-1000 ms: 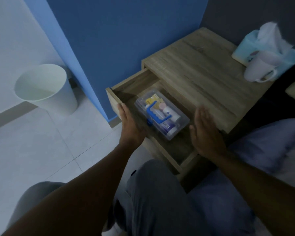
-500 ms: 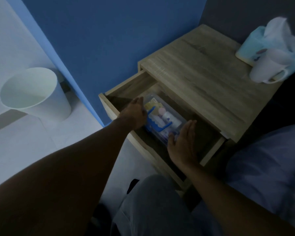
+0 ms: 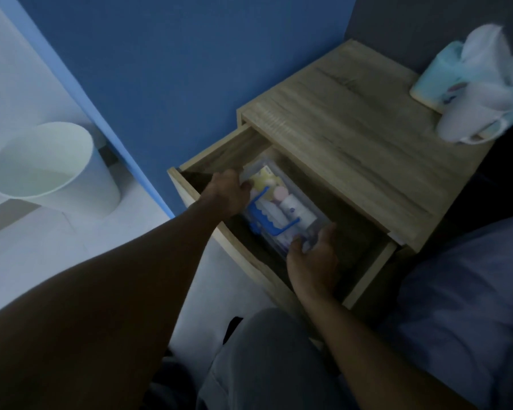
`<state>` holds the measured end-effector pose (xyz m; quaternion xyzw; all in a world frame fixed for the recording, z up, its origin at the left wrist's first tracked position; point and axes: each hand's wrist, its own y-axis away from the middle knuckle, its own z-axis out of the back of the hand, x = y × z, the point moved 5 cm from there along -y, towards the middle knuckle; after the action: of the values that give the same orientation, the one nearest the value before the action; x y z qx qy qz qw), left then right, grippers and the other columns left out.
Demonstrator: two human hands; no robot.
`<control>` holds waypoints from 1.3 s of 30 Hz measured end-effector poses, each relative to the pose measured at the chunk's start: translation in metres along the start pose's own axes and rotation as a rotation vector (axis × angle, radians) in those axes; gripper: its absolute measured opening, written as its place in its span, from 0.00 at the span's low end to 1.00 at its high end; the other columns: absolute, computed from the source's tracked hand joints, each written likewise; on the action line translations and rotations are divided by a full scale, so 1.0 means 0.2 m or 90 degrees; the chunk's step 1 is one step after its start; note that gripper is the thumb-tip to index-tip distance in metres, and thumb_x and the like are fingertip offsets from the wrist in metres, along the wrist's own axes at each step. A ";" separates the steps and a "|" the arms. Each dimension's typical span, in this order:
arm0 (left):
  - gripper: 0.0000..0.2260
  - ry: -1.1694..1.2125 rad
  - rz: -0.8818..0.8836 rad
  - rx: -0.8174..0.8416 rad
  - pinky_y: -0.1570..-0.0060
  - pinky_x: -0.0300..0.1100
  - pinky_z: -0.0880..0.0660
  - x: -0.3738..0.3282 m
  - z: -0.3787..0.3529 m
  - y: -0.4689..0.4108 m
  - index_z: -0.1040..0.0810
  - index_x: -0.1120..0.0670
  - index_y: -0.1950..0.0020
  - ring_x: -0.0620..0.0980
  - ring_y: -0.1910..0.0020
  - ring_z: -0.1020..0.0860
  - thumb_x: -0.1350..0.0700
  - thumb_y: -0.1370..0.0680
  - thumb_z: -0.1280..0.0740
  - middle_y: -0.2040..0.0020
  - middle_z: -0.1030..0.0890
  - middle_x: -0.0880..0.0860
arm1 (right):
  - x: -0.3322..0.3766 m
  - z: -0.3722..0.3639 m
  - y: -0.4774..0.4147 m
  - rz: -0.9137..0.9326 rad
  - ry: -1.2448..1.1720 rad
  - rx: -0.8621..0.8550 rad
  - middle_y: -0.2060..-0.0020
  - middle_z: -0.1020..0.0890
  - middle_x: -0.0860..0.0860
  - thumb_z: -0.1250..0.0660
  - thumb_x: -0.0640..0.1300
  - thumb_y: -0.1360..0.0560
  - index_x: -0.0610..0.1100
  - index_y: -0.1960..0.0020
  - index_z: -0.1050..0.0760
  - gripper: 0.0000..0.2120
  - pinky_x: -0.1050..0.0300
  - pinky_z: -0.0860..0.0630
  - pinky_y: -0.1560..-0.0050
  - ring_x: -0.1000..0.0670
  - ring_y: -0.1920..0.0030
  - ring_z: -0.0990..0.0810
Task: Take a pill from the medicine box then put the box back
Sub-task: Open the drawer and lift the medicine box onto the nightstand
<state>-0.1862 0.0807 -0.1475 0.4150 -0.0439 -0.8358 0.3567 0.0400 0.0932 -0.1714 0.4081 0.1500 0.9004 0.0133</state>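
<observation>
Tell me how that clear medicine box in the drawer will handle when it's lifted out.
The medicine box looks like rigid clear plastic, so it should hold its shape. Loose bottles inside will probably shift if it tilts. Smooth walls may be slippery; the left hand and right hand at opposite ends help.

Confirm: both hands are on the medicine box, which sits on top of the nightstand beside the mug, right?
Not quite. The head view shows the medicine box inside the open drawer, not on the nightstand top. Both the left hand and right hand are on it.
</observation>
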 end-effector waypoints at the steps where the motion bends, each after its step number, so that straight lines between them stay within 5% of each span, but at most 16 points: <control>1: 0.16 0.002 0.000 -0.015 0.53 0.47 0.20 -0.01 0.03 0.02 0.26 0.56 0.36 0.51 0.50 0.20 0.48 0.20 0.38 0.46 0.20 0.56 | 0.01 0.01 0.03 -0.003 -0.015 0.010 0.30 0.28 0.45 0.38 0.52 0.20 0.52 0.20 0.53 0.35 0.51 0.24 0.43 0.46 0.35 0.23; 4: 0.17 -0.035 -0.010 -0.067 0.63 0.42 0.26 -0.06 0.13 0.07 0.24 0.57 0.38 0.50 0.55 0.21 0.46 0.20 0.37 0.49 0.20 0.56 | 0.09 0.07 0.09 0.014 -0.103 0.035 0.28 0.29 0.46 0.37 0.50 0.20 0.52 0.20 0.51 0.34 0.62 0.25 0.48 0.47 0.34 0.24; 8: 0.17 -0.112 -0.056 -0.135 0.46 0.50 0.23 -0.15 0.30 0.13 0.23 0.56 0.39 0.60 0.45 0.21 0.46 0.20 0.39 0.45 0.19 0.59 | 0.24 0.16 0.13 0.038 -0.185 0.066 0.27 0.31 0.44 0.36 0.46 0.20 0.51 0.20 0.51 0.35 0.62 0.21 0.52 0.49 0.37 0.23; 14: 0.21 -0.128 -0.111 -0.193 0.35 0.46 0.31 -0.33 0.52 0.10 0.25 0.51 0.33 0.59 0.33 0.26 0.41 0.21 0.40 0.34 0.22 0.57 | 0.52 0.30 0.08 0.033 -0.251 0.072 0.30 0.28 0.47 0.33 0.42 0.22 0.54 0.21 0.48 0.36 0.58 0.17 0.53 0.52 0.43 0.20; 19: 0.22 -0.027 -0.115 -0.210 0.42 0.40 0.31 -0.45 0.64 -0.04 0.27 0.47 0.31 0.56 0.38 0.23 0.40 0.22 0.40 0.37 0.21 0.56 | 0.76 0.40 -0.12 0.079 -0.249 0.034 0.29 0.29 0.46 0.31 0.42 0.25 0.48 0.22 0.43 0.36 0.65 0.19 0.52 0.50 0.38 0.22; 24: 0.21 0.113 -0.122 -0.212 0.50 0.39 0.30 -0.55 0.63 -0.22 0.31 0.46 0.30 0.51 0.48 0.23 0.47 0.24 0.39 0.48 0.21 0.51 | 0.86 0.42 -0.33 0.070 -0.251 -0.012 0.33 0.24 0.44 0.34 0.43 0.32 0.44 0.24 0.38 0.36 0.47 0.19 0.42 0.45 0.38 0.20; 32: 0.15 0.137 -0.142 -0.218 0.46 0.40 0.26 -0.62 0.54 -0.54 0.23 0.52 0.39 0.50 0.45 0.21 0.46 0.22 0.36 0.44 0.19 0.52 | 0.88 0.34 -0.60 0.041 -0.348 -0.009 0.40 0.19 0.42 0.35 0.37 0.35 0.40 0.31 0.28 0.31 0.45 0.16 0.48 0.45 0.46 0.16; 36: 0.15 0.145 -0.163 -0.211 0.50 0.39 0.28 -0.59 0.53 -0.61 0.22 0.53 0.39 0.49 0.45 0.21 0.47 0.20 0.38 0.46 0.20 0.49 | 0.89 0.30 -0.66 0.061 -0.343 0.007 0.38 0.21 0.42 0.37 0.38 0.34 0.40 0.30 0.30 0.31 0.46 0.19 0.41 0.45 0.42 0.18; 39: 0.17 0.154 -0.170 -0.215 0.40 0.46 0.25 -0.56 0.51 -0.63 0.22 0.54 0.38 0.52 0.41 0.21 0.45 0.20 0.39 0.42 0.18 0.53 | 0.89 0.27 -0.69 0.076 -0.307 0.030 0.31 0.26 0.42 0.38 0.39 0.32 0.41 0.24 0.38 0.36 0.46 0.23 0.35 0.44 0.35 0.23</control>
<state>-0.2872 0.2223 -0.0535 0.4485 0.1945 -0.8154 0.3100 -0.0529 0.2640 -0.0460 0.6193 0.1387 0.7727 -0.0139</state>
